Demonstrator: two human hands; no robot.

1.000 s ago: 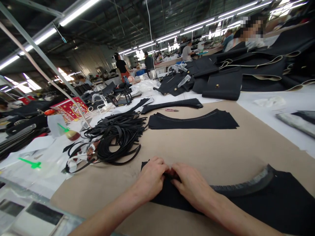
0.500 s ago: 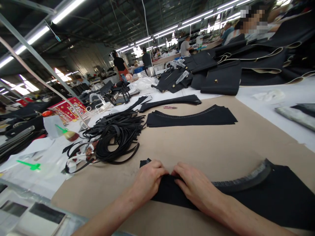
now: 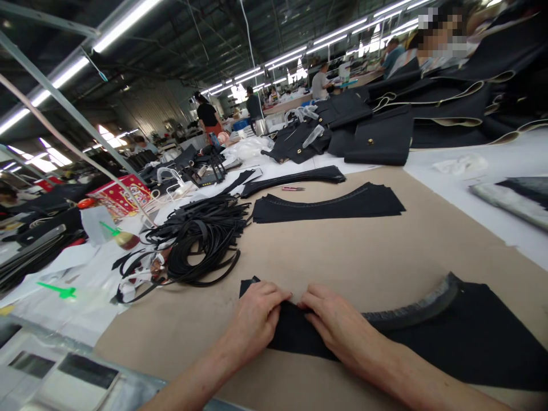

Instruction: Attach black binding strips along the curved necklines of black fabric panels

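Observation:
A black fabric panel [image 3: 479, 337] with a curved upper edge lies flat on the brown table covering [image 3: 334, 251]. Along its curve runs a notched, greyish folded strip [image 3: 411, 308]. My left hand [image 3: 261, 308] pinches the panel's edge near its left end, fingers closed. Just to the right, my right hand [image 3: 329, 314] is closed on the same edge, thumb and fingertips pressed against it. A short gap separates the two hands. The fabric under both palms is hidden.
Beyond the hands lie a stack of curved black panels [image 3: 329, 205] and small pink-handled snips [image 3: 293, 189]. Coiled black straps [image 3: 201, 245] sit at the left, near a green-tipped glue bottle [image 3: 122, 235]. Black bags [image 3: 379, 134] are piled at the back right. Co-workers stand farther off.
The view has shifted slightly. Both hands keep their grip on the panel's edge, with only small finger movement along the fold.

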